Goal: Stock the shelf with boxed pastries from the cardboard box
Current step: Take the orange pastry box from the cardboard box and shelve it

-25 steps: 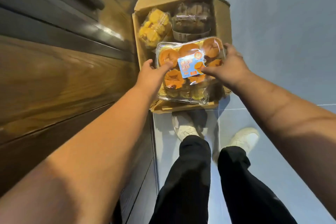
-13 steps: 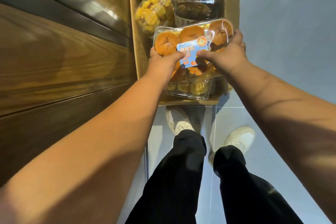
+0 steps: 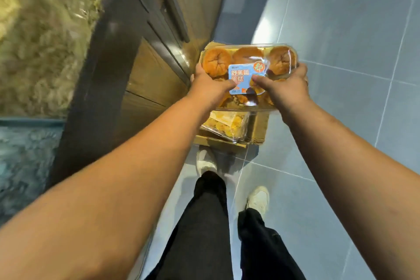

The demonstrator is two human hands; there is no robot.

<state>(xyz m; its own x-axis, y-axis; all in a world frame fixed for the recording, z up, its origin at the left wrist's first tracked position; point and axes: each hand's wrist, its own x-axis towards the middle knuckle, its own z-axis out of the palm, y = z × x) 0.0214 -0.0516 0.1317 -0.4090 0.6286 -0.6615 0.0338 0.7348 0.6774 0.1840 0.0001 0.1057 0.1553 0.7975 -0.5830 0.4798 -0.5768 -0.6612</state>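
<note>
The clear pastry box (image 3: 247, 57) is gripped at its left end by the left hand (image 3: 210, 85) and at its right end by the right hand (image 3: 283, 87). Both thumbs are laid on the lid beside the blue label (image 3: 244, 75), and the fingers are curled round the edges. The box is held roughly level in the air above the cardboard box (image 3: 256, 127), and round orange-brown cakes are seen through its lid. A pack of yellow pastries (image 3: 223, 125) is seen lying inside the cardboard box, which is set on the grey tiled floor (image 3: 341, 52) just beside the dark wooden shelf unit (image 3: 145, 75). Black trousers (image 3: 204, 223) and pale shoes (image 3: 258, 199) are seen below the arms. What is kept on the shelf at upper left is too blurred to be told.
</note>
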